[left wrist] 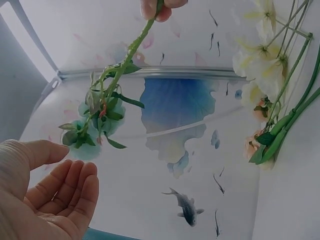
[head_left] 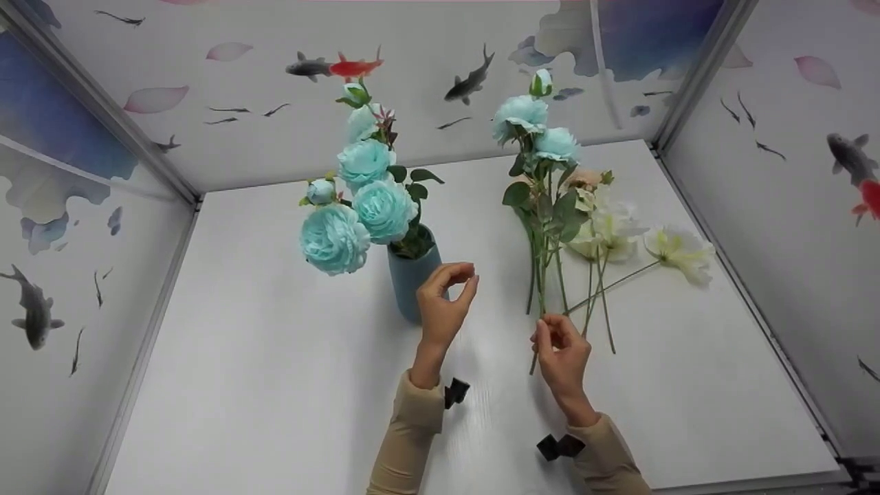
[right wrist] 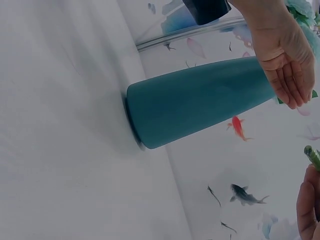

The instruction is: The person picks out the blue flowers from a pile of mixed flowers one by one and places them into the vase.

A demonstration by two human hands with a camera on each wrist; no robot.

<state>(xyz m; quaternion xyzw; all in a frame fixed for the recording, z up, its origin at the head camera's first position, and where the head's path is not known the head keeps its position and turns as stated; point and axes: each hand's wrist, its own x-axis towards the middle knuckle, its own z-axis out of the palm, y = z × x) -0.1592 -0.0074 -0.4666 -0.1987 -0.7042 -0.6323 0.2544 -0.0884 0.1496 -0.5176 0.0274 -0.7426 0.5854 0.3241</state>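
Note:
A blue vase [head_left: 414, 282] stands upright on the white table, holding light-blue artificial flowers [head_left: 381, 210] that lean left. Beside it is my left hand [head_left: 447, 302], its fingers loosely bent and nothing between them; the left wrist view shows the same hand [left wrist: 55, 195] with a gap between thumb and fingertips. My right hand [head_left: 565, 354] pinches the green stem of a light-blue flower spray [head_left: 540, 141] near its lower end. That spray is upright, with two blooms and a bud on top. In the right wrist view the cut stem end [right wrist: 311, 154] pokes out past the fingers.
White and yellow flowers [head_left: 612, 237] lie on the table's right side, with a peach bloom [head_left: 584, 180] partly hidden behind the spray. Printed panels with fish surround the table [head_left: 275, 344] at the back and both sides.

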